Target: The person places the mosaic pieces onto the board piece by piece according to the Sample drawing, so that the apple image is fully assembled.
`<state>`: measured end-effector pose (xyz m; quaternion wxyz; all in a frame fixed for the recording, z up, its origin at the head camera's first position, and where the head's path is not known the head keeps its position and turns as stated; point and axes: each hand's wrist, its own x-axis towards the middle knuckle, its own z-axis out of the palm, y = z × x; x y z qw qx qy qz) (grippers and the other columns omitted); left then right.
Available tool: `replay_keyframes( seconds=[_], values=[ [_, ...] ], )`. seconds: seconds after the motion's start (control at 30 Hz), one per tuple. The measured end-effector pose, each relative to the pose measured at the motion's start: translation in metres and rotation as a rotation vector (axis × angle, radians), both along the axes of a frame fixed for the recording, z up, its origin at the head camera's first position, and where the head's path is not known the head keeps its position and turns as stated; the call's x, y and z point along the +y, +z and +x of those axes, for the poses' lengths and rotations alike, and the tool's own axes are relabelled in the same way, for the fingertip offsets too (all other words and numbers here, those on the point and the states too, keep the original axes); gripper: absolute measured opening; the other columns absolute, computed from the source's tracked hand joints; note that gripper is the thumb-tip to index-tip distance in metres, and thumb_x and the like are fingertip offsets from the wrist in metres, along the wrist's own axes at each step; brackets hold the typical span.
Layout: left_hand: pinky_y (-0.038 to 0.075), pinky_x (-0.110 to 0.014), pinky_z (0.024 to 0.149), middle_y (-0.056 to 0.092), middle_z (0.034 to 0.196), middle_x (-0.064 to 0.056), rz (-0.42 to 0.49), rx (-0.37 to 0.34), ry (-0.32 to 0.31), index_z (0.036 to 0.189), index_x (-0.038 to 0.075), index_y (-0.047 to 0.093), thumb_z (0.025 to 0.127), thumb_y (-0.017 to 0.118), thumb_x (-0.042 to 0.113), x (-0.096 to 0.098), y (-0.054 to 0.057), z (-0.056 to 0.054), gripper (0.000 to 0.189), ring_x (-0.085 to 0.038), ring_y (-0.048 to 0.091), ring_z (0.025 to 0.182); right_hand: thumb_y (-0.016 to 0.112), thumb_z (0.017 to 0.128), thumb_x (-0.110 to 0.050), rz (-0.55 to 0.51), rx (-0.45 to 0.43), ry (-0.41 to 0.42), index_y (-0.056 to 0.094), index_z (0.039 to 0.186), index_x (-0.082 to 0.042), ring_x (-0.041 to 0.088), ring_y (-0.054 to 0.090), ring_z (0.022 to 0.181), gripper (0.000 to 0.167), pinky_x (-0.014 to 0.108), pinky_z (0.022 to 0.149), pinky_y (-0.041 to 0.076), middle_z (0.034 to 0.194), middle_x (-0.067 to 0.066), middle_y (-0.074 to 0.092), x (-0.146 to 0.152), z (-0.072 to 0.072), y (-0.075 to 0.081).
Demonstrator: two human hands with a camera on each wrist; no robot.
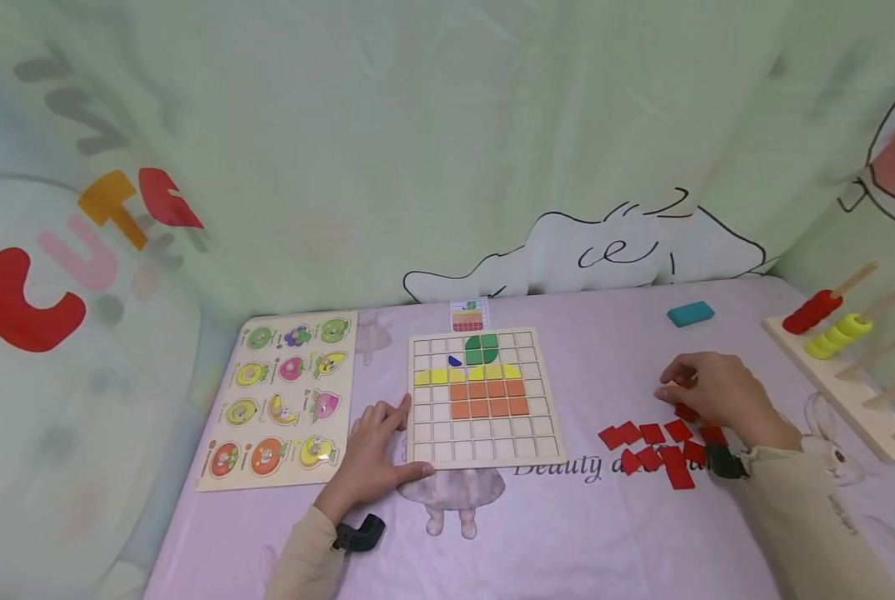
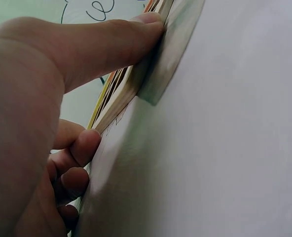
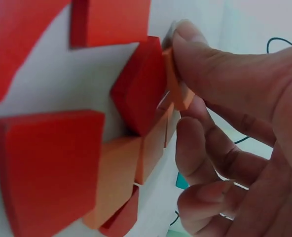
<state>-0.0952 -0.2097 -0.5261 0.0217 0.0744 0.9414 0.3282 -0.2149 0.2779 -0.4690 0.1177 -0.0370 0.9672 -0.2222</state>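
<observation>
Left hand [image 1: 371,446] lay with fingers spread at 7 o'clock on the board [image 1: 492,432], thumb and index touching its edges. Right hand [image 1: 725,400], at 1 o'clock from the red tiles [image 1: 672,458], pinched an orange tile [image 3: 172,79], partly hidden.

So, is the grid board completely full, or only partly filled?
Only partly filled: the grid board holds green, yellow and orange tiles, while its bottom rows are bare.

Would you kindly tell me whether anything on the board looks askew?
Only the small blue piece on the grid board stands out: it lies slanted and covers part of its square, while the orange tiles sit squarely in theirs. That may be intended.
</observation>
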Motion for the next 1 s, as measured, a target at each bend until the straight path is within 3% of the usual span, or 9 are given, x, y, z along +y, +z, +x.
replay_keyframes(
  seconds=[0.2,0.3,0.43,0.57,0.63,0.73,0.87,1.0],
  values=[
    [0.033,-0.036,0.090,0.045,0.105,0.009,-0.015,0.001,0.001,0.163,0.009,0.043,0.075,0.094,0.049,0.001,-0.002,-0.001,0.109,-0.013,0.038,0.101,0.085,0.089,-0.023,-0.056,0.055,0.005,0.064,0.109,0.001,0.026,0.060,0.077,0.038,0.034,0.057,0.055,0.090,0.017,0.067,-0.003,0.003,-0.004],
    [0.033,-0.036,0.090,0.045,0.104,0.008,-0.015,-0.001,0.002,0.163,0.009,0.043,0.074,0.094,0.049,0.001,-0.002,-0.001,0.109,-0.013,0.038,0.100,0.080,0.095,-0.026,-0.137,0.154,-0.002,0.062,0.113,-0.002,0.023,0.062,0.075,0.035,0.032,0.054,0.053,0.091,0.017,0.070,-0.012,0.004,-0.006],
    [0.033,-0.037,0.091,0.045,0.104,0.009,-0.015,0.000,0.003,0.162,0.009,0.043,0.074,0.094,0.049,0.001,-0.001,-0.001,0.109,-0.013,0.038,0.100,0.077,0.099,-0.032,-0.284,0.280,-0.067,0.072,0.119,-0.004,0.027,0.071,0.075,0.035,0.024,0.056,0.053,0.098,0.020,0.076,-0.038,0.006,-0.006],
    [0.034,-0.036,0.090,0.045,0.105,0.008,-0.022,0.001,0.005,0.162,0.009,0.043,0.075,0.093,0.051,0.001,-0.002,-0.001,0.109,-0.013,0.038,0.101,0.079,0.097,-0.039,-0.424,0.208,-0.119,0.074,0.132,-0.009,0.027,0.076,0.091,0.046,0.015,0.069,0.054,0.117,0.019,0.076,-0.073,0.007,-0.004],
    [0.034,-0.036,0.090,0.045,0.105,0.008,-0.020,-0.002,0.003,0.163,0.010,0.043,0.075,0.093,0.051,0.000,-0.003,-0.001,0.109,-0.013,0.038,0.101,0.081,0.096,-0.036,-0.469,0.129,-0.094,0.071,0.137,-0.011,0.026,0.075,0.099,0.050,0.013,0.075,0.053,0.124,0.018,0.074,-0.091,0.006,-0.005],
    [0.033,-0.036,0.090,0.045,0.105,0.009,-0.012,-0.002,0.000,0.163,0.010,0.043,0.075,0.093,0.052,0.000,-0.003,-0.001,0.109,-0.013,0.038,0.101,0.084,0.093,-0.027,-0.537,0.062,-0.023,0.072,0.137,-0.009,0.026,0.075,0.101,0.049,0.014,0.078,0.055,0.121,0.017,0.075,-0.118,0.003,-0.008],
    [0.033,-0.036,0.089,0.044,0.104,0.009,-0.008,0.010,-0.003,0.162,0.009,0.043,0.075,0.093,0.051,0.000,-0.002,-0.002,0.109,-0.013,0.038,0.101,0.087,0.090,-0.021,-0.589,0.063,0.088,0.076,0.128,-0.004,0.022,0.075,0.093,0.042,0.017,0.078,0.057,0.109,0.014,0.078,-0.156,0.000,-0.013],
    [0.033,-0.035,0.089,0.045,0.105,0.009,-0.017,0.009,-0.003,0.162,0.009,0.043,0.076,0.092,0.052,0.000,-0.001,-0.002,0.109,-0.012,0.038,0.101,0.087,0.089,-0.019,-0.572,0.091,0.198,0.078,0.118,-0.004,0.017,0.073,0.087,0.034,0.025,0.078,0.058,0.099,0.008,0.078,-0.196,-0.001,-0.015]
  ],
)
